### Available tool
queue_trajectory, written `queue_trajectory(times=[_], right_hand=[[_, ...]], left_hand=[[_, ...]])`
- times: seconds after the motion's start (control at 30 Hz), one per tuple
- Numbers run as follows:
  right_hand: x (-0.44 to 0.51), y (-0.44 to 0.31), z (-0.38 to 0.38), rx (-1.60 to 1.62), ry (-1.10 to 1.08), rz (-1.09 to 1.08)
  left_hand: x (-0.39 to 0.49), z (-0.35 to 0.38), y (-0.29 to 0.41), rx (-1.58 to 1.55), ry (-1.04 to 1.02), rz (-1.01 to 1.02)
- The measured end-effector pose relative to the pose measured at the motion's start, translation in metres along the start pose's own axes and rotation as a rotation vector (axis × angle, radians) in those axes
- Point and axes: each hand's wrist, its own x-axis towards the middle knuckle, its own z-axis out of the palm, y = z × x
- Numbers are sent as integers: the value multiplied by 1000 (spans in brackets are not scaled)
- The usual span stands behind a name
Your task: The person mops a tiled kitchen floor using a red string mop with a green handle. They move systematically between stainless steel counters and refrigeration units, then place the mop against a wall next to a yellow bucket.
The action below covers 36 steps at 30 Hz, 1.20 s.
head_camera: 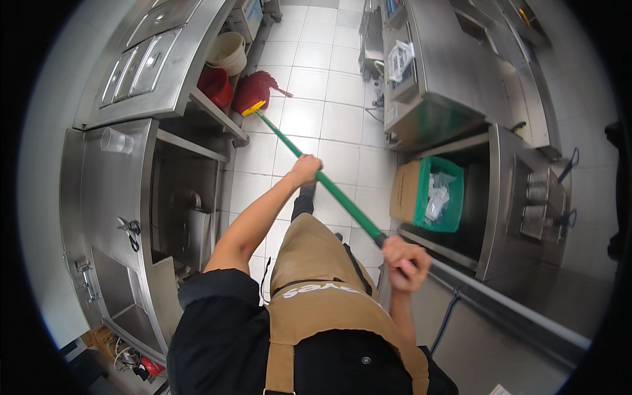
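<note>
Both my hands grip the green handle (pixel 348 203) of a mop. My left hand (pixel 307 169) holds it partway along the shaft, in front of my apron. At the upper end, by the dark grip, my right hand (pixel 407 262) is closed around it on the right. The handle slants away to the far left, down to a yellow mop clamp (pixel 253 108). Dark red mop strands (pixel 256 89) lie spread on the white tiled floor (pixel 306 116), beside the lower shelf of the left counter.
A red bucket (pixel 215 87) and a white bucket (pixel 228 53) stand on the left counter's lower shelf (pixel 217 116). To the right, a green-lined waste box (pixel 424 195) sits under the fryer station, below wire baskets (pixel 538 202). Scissors (pixel 130 232) lie on the left counter near a sink (pixel 121 286).
</note>
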Motion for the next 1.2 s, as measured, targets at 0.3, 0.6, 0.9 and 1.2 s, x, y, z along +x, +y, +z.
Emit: queue_trajectory(times=[0.3,0.6,0.9,1.2], right_hand=[[-67,-240,-71,-213,-11,-157],[-127,-377,-37,-212,75,-213],[-159,-350,17,-41,22,-158],[-253,-326,58,45,-3,-72]], left_hand=[[-26,23,292,-329,-49,236],[-104,75,377,-660,146,452],[-239,67,319,-575,86,100],[-411,105,296,-523,208,-123]])
